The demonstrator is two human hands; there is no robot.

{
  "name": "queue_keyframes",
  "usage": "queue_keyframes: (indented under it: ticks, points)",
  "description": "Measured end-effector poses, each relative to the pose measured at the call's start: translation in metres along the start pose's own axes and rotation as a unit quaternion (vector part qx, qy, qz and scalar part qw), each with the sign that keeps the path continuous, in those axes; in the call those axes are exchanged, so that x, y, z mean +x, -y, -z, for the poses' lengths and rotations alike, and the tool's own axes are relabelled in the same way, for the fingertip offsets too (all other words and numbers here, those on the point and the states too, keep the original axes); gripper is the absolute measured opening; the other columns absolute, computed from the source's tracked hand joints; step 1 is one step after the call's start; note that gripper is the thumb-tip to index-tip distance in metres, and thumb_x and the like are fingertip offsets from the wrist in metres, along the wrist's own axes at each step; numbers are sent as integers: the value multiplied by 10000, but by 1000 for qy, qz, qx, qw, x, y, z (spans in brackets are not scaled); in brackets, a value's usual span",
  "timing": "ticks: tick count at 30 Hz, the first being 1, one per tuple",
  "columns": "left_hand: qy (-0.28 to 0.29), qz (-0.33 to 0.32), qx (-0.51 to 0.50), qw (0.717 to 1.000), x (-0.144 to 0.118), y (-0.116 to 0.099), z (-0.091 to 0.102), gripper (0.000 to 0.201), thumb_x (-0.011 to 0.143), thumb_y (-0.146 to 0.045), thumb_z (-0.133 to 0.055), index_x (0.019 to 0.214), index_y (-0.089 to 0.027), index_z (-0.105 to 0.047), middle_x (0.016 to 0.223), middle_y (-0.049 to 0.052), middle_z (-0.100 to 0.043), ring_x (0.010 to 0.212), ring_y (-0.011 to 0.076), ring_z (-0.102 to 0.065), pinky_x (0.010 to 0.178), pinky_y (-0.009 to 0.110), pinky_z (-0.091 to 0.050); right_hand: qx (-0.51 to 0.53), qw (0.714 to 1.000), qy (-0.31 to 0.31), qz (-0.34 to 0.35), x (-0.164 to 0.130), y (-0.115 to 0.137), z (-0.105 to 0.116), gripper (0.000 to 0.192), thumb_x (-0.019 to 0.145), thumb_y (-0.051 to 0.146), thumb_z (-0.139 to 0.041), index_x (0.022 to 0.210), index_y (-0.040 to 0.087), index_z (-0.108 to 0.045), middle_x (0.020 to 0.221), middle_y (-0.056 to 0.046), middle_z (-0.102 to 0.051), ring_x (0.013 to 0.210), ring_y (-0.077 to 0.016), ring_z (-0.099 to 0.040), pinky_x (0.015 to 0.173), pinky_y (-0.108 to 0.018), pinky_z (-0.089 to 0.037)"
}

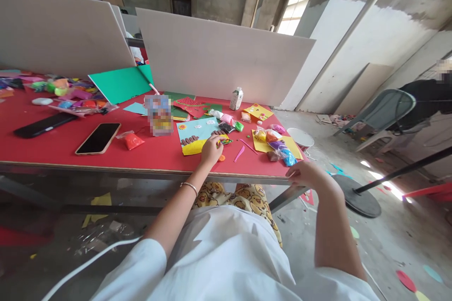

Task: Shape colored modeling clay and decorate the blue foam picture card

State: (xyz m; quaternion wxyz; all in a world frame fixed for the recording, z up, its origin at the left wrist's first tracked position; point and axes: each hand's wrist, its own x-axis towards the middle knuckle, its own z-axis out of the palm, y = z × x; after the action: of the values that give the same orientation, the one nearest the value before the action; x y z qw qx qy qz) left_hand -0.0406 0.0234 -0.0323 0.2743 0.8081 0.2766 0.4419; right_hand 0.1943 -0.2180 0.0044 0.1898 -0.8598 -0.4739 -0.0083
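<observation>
Pressing on the collage card [197,137], left hand [211,149] has fingers curled together at its right edge; card's long axis runs 9-to-3. Right hand [306,173], fingers pinched, grip unclear, hovers off the table [52,150] corner.

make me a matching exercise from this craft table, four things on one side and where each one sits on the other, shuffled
Things:
1. left hand
2. right hand
3. smartphone
4. white bottle

Places:
A. upright near the white back board
B. at the table's right front corner
C. on the blue and yellow card
D. flat on the red table, far left of the hands

Pairs: 1-C, 2-B, 3-D, 4-A
</observation>
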Motion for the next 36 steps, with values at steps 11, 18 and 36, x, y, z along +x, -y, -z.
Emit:
queue_keyframes:
  ticks: [11,18,36]
  points:
    - [8,6,11,1000,-2,-4,3,269,778,-28,-518,893,-194,-696,963,33,-689,725,135,-606,642,242,-492,25,993,-27,108,122,111,-78,209,750,244,-698,942,189,-759,906,-114,-729,830,-254,-649,682,-327,-478]
    - [11,9,1,1000,-3,-5,2,291,765,-9,-510,888,-194,-698,989,38,-688,758,143,-623,663,248,-505,22,990,-23,135,131,117,-93,97,753,172,-670,798,190,-754,856,-111,-719,789,-232,-633,678,-310,-449]
    - [29,-33,-32,999,-3,-5,1,231,782,-100,-655,990,-193,-690,1052,63,-711,1019,195,-647,885,324,-523,428,897,-73,83,72,148,-105,468,759,597,-582,821,148,-701,806,-100,-722,764,-228,-648,676,-314,-494]
